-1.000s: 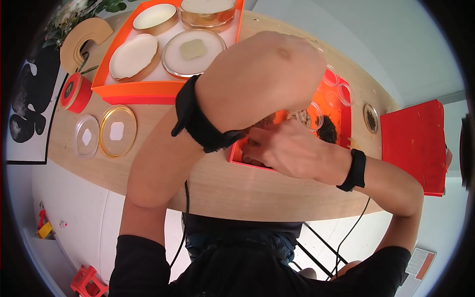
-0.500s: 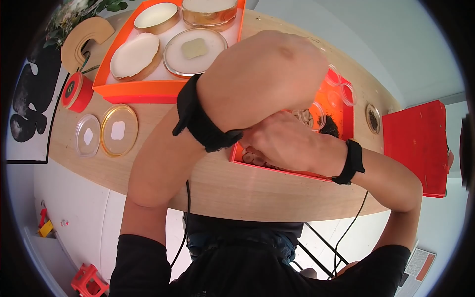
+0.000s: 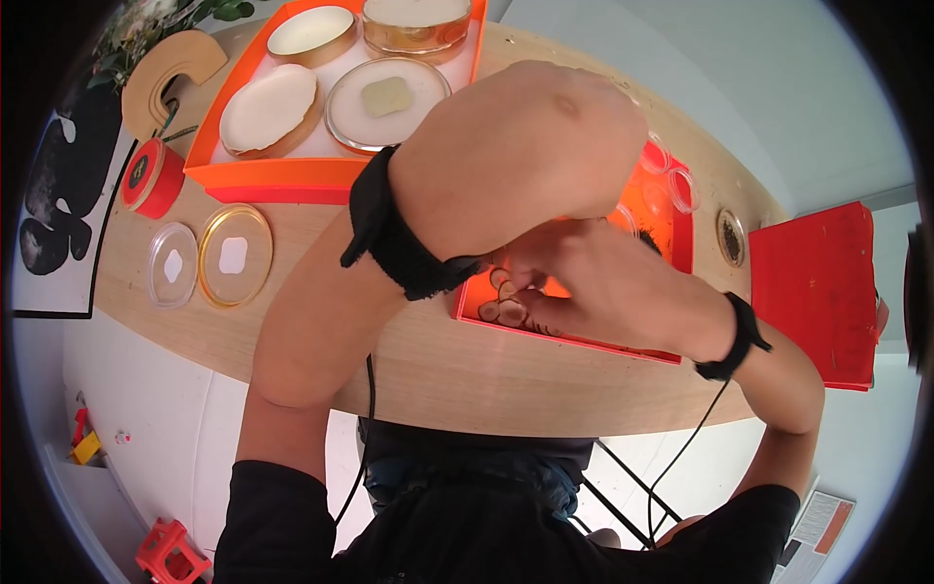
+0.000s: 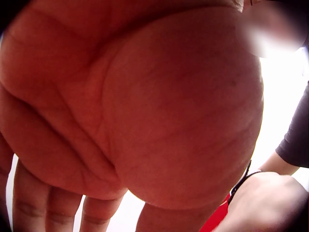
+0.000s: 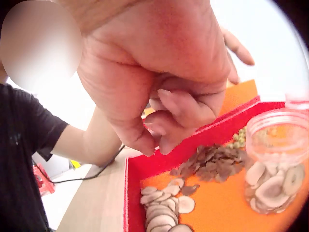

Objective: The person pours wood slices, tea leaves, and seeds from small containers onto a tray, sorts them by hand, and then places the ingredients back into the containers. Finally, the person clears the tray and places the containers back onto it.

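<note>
My left hand (image 3: pixel 545 136) is raised over the red tray (image 3: pixel 613 348), close to the head camera. In the left wrist view its palm shows with fingers reaching down straight, and nothing is in it. My right hand (image 5: pixel 178 72) hovers above the tray's near corner, fingers bent and tips bunched against the thumb; no object shows between them. Below it lie round pale slices (image 5: pixel 161 208) with dark rims, a heap of brown flakes (image 5: pixel 212 164) and small greenish balls (image 5: pixel 239 138). Beside these stands an uncapped clear jar (image 5: pixel 275 157) with pale slices inside.
An orange box (image 3: pixel 282 175) with round gold-edged containers stands at the back left. Two clear lids (image 3: pixel 234 287) lie in front of it, near a red tin (image 3: pixel 161 185). A small dish (image 3: pixel 730 238) and a red box (image 3: pixel 812 292) are on the right.
My right hand went from the slices at the tray's left corner up toward the raised left hand, then came back a little, uncovering some slices. The left hand stays put.
</note>
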`<state>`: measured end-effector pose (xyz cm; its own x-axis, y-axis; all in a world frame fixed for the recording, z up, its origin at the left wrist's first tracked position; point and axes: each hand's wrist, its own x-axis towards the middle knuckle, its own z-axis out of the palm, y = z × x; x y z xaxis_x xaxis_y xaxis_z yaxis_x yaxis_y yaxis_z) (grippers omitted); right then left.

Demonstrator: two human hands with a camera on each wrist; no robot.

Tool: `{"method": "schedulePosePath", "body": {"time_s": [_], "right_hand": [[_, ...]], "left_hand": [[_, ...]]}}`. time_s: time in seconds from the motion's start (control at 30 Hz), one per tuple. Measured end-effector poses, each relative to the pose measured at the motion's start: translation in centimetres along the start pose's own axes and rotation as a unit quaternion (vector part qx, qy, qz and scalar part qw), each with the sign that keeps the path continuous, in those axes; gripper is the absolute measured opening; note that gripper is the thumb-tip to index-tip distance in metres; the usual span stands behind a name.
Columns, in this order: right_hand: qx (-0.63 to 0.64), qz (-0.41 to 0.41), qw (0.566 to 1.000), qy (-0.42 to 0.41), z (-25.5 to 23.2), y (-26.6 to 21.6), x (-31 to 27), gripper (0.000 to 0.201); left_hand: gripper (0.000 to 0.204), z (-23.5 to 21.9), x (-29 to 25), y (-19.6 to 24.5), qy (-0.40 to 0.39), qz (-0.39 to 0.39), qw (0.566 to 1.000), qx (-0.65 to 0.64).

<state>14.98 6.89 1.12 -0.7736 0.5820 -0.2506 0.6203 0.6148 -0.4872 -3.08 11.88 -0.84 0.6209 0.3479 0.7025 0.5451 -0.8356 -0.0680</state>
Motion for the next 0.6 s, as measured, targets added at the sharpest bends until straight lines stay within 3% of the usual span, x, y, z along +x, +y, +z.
{"method": "schedulePosePath", "body": {"time_s": [0.03,0.17,0.23,0.33,0.43,0.57,0.6], "right_hand": [[-0.002,0.001,1.0,-0.002,-0.9,-0.3,-0.9,0.014],[-0.018,0.042,0.99,0.13,-3.3,-0.1,-4.2,0.009],[-0.028,0.078,0.979,0.186,-3.7,0.4,-5.5,0.009],[-0.059,0.122,0.969,0.208,-3.2,2.3,-6.4,0.009],[-0.101,0.109,0.963,0.223,-2.6,4.1,-6.7,0.012],[-0.098,0.104,0.961,0.235,-2.6,2.5,-6.6,0.013],[-0.047,0.086,0.97,0.222,-2.3,1.6,-6.5,0.012]], "left_hand": [[0.015,0.0,-0.1,0.0,0.001,0.001,1.0,-0.004],[0.018,0.2,-0.1,0.3,0.049,-0.029,0.998,-0.027],[0.029,-1.6,0.0,0.5,-0.116,-0.09,0.986,-0.082],[0.034,-1.5,0.4,0.4,-0.161,-0.104,0.977,-0.098],[0.036,-1.2,0.7,0.7,-0.17,-0.122,0.974,-0.087],[0.036,-1.5,1.6,1.0,-0.221,-0.174,0.955,-0.089],[0.036,-1.5,1.5,0.9,-0.218,-0.165,0.958,-0.084]]}}
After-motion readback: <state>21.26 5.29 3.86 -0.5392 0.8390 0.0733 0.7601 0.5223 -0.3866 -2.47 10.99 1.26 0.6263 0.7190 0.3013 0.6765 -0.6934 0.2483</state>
